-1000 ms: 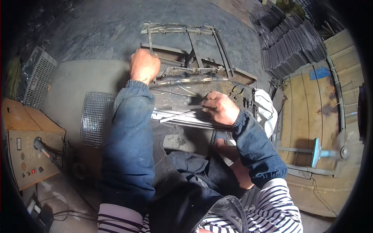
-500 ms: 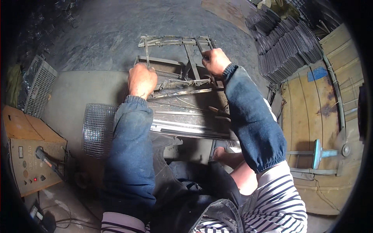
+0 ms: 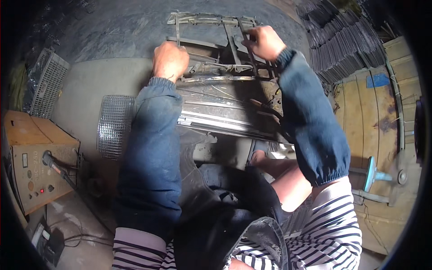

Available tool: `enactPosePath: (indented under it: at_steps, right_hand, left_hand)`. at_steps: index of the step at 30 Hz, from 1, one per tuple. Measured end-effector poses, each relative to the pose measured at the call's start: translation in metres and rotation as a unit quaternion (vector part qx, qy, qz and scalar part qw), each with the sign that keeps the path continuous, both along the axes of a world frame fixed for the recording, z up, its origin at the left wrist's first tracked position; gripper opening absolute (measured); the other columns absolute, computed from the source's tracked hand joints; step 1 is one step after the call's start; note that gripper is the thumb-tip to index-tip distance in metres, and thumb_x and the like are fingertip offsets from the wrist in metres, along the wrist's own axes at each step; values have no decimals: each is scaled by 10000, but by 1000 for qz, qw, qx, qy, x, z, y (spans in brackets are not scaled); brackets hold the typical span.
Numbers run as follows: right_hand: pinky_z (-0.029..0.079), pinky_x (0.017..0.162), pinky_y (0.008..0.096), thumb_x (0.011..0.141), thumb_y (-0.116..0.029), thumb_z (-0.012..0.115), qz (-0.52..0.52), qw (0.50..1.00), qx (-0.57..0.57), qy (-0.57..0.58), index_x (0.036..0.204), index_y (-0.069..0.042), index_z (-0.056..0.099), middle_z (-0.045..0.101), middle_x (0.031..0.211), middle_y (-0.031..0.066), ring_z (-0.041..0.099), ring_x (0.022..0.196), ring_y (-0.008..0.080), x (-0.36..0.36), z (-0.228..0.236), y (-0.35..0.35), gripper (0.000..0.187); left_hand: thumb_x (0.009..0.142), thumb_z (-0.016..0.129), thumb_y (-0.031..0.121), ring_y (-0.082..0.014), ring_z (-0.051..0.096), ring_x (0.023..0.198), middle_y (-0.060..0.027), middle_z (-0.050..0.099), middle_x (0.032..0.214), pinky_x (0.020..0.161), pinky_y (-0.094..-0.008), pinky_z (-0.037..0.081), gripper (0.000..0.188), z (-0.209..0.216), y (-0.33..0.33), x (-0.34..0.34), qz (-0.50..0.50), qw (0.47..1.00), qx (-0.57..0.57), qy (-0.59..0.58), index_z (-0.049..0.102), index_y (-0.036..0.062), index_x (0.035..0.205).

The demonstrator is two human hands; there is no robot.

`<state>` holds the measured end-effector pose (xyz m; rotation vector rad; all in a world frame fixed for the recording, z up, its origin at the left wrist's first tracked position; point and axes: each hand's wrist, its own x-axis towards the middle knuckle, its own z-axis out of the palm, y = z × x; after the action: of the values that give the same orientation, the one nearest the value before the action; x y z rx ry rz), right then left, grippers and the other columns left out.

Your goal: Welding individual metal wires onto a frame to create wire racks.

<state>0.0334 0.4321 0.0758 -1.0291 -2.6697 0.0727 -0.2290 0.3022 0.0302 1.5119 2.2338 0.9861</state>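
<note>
A metal frame [image 3: 231, 42] of narrow flat bars lies ahead of me, partly beyond the far edge of the work surface. My left hand [image 3: 171, 60] is closed round the upright bar at the frame's left side, and the fingers' undersides are hidden. At the right side, my right hand [image 3: 266, 42] has its thumb and forefinger bent against a dark bar; its other fingers are tucked out of sight. Nearer to me, long bright metal strips [image 3: 216, 122] lie across the worktop [image 3: 211, 96].
A wire mesh panel [image 3: 114, 126] lies left of my arm. Beyond it are a grey plastic crate [image 3: 49, 83] and an orange-topped welding machine [image 3: 42, 166] with a red light. Stacked dark metal mesh [image 3: 346, 45] stands at the far right, above yellowish boards [image 3: 364, 117].
The whole view has shifted, so the frame and both hands sit higher in the picture. The right hand's fingers look slightly looser on the bar. My left hand keeps its hold.
</note>
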Motion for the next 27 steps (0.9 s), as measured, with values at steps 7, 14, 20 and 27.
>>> enactPosePath:
  at_steps: [7, 14, 20, 27]
  right_hand:
    - [569, 741, 479, 815, -108, 670, 131, 977, -157, -59, 953, -29, 694, 688, 962, 203, 687, 840, 411, 4, -75, -150, 161]
    - [557, 768, 508, 756, -47, 640, 59, 973, -198, -98, 1062, -28, 658, 640, 1088, 192, 667, 910, 434, 14, -85, -172, 307]
    - [546, 689, 479, 887, -28, 646, 86, 979, -164, 84, 1129, 6, 567, 664, 925, 247, 673, 836, 458, 24, -21, -157, 256]
    - [572, 765, 446, 800, -100, 725, -32, 995, -80, 50, 1137, -14, 692, 709, 854, 242, 708, 821, 404, -2, 25, -52, 350]
  left_hand:
    - [866, 645, 250, -510, 647, 1006, -367, 658, 984, 909, -510, 510, 390, 0, 4, 1, 0, 999, -7, -31, 693, -129, 944]
    - [854, 636, 208, -480, 659, 1026, -333, 675, 1034, 904, -511, 533, 307, -2, -5, -6, -7, 999, -36, -20, 727, -64, 965]
    - [860, 622, 196, -483, 661, 1022, -336, 675, 1036, 902, -507, 533, 315, 5, -6, -2, 8, 999, -32, -42, 718, -79, 980]
    - [855, 636, 184, -478, 662, 1034, -334, 676, 1046, 913, -498, 534, 311, 10, -5, 3, 12, 998, -30, -52, 718, -83, 991]
